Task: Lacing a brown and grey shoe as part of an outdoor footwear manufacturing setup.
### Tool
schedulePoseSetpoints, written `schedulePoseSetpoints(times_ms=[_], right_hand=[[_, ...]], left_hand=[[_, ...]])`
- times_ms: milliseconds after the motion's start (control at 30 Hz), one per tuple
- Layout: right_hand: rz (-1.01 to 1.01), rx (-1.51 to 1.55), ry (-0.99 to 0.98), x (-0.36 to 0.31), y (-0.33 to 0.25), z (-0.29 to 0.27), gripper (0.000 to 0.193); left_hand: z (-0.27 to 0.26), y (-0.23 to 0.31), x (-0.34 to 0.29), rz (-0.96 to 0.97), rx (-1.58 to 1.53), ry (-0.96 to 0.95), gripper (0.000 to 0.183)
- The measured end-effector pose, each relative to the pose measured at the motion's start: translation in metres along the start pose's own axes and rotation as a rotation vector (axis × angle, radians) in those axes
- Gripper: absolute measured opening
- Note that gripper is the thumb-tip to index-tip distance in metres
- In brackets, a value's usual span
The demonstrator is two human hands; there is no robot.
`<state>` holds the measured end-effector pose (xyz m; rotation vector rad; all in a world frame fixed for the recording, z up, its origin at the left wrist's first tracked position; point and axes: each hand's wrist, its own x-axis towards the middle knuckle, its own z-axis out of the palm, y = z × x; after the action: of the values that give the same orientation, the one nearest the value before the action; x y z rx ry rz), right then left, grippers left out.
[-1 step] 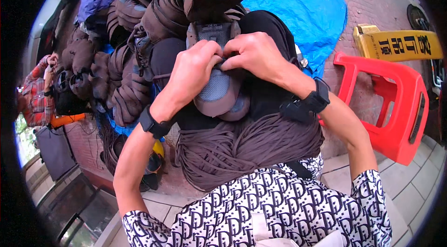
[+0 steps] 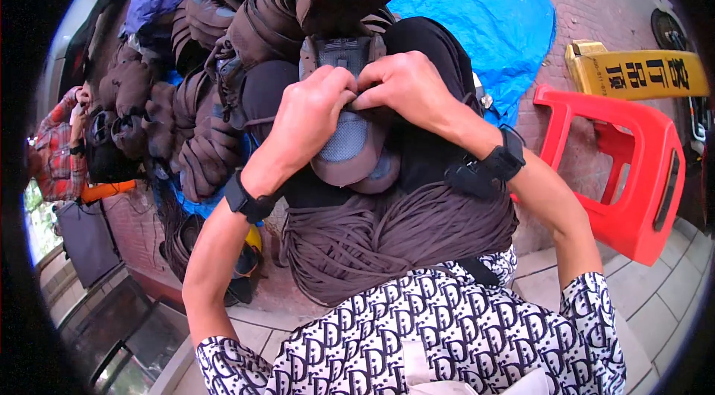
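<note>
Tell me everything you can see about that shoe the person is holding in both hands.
The shoe is a grey-brown sneaker with a blue-grey mesh panel on top and a smooth, suede-like toe. It rests on the person's lap, toe pointing toward them, above a thick bundle of brown laces. The left hand and right hand meet at its tongue, fingertips pinching there. Their hands hide much of the upper; the sole is not visible.

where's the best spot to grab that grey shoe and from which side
Probably the shoe is best gripped at its collar, near the laces, pinched from both sides from above. It lies on the lap, mesh upper facing up, toe toward the person, and both the left hand and the right hand already meet there; the toe is rounded and offers less hold.
</note>
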<state>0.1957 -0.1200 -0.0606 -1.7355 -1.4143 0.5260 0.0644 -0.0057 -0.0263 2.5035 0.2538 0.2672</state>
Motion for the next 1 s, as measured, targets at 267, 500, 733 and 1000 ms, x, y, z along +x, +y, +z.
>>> schedulePoseSetpoints(times_ms=[267, 500, 733, 1000], right_hand=[[0.125, -0.177, -0.016, 0.004, -0.008, 0.021, 0.01], [-0.19, -0.391, 0.177, 0.009, -0.011, 0.01, 0.006], [-0.497, -0.474, -0.154, 0.014, -0.005, -0.009, 0.016], [-0.48, -0.389, 0.057, 0.002, 0.007, -0.007, 0.014]], left_hand=[[0.002, -0.005, -0.012, -0.082, -0.189, 0.092, 0.012], [-0.009, 0.0, -0.022, -0.473, -0.643, 0.119, 0.017], [-0.011, -0.008, -0.031, -0.491, -0.839, 0.086, 0.021], [-0.016, -0.002, -0.004, -0.421, -0.529, -0.102, 0.017]])
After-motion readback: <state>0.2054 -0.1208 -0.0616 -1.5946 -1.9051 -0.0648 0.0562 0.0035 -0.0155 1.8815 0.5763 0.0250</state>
